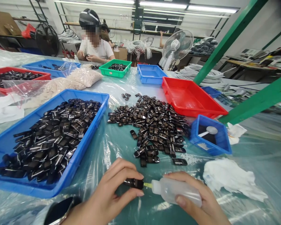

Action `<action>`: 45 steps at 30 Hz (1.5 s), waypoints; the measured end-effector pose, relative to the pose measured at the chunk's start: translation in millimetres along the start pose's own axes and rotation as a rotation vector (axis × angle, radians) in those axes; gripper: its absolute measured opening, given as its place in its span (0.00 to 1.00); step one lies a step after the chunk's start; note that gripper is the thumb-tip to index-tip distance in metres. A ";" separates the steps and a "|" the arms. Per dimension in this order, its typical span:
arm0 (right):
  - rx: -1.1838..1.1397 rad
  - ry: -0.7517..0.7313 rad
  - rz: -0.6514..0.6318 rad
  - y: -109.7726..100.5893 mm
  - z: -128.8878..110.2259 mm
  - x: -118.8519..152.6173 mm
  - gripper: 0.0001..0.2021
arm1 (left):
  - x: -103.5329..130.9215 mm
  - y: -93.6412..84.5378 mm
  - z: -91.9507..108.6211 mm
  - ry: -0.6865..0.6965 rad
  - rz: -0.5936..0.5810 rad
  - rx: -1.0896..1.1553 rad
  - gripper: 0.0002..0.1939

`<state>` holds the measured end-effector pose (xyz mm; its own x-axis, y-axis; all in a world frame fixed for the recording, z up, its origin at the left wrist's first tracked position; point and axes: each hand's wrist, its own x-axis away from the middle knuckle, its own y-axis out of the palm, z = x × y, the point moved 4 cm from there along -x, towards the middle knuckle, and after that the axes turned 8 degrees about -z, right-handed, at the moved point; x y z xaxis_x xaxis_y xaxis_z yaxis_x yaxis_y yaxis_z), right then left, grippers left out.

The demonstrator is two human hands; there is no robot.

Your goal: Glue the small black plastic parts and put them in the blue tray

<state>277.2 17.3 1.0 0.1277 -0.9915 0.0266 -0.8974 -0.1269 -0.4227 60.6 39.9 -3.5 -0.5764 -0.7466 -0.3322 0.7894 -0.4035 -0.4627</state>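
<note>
Between the thumb and fingers of my left hand (118, 186) is a small glossy black plastic casing (135, 183). My right hand (196, 195) grips a translucent squeeze bottle (178, 190), tipped on its side. Its thin yellowish nozzle (148, 185) points left and meets the casing's right end; whether any liquid comes out is too small to tell. Just beyond my hands a loose pile of similar black casings (154, 125) lies on the plastic-covered table. To the left stands a long blue tray (84, 156) holding many more of them.
A small blue bin (215, 150) holds dark grains and a white spoon (208, 131). Crumpled white cloth (234, 178) lies at right. Beyond are a red tray (189, 97), a blue tray (152, 78) and a green tray (115, 74). A green post (229, 43) slants at right. Another person (96, 47) sits opposite.
</note>
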 end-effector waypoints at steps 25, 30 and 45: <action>0.012 -0.021 -0.064 -2.3 6.8 1.4 0.12 | 4.8 8.6 -9.2 -0.202 -0.132 -0.008 0.11; -0.024 -0.010 -0.018 -1.7 6.7 1.1 0.12 | 5.4 5.5 -4.0 -0.251 -0.181 -0.018 0.15; 0.118 -0.083 -0.041 -12.0 1.7 -1.7 0.11 | 7.6 1.4 -9.5 -0.104 -0.047 -0.076 0.21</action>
<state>288.5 20.6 4.4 0.2018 -0.9790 -0.0273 -0.8354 -0.1575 -0.5266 55.3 38.7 -14.4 -0.5842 -0.7802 -0.2235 0.7414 -0.4010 -0.5381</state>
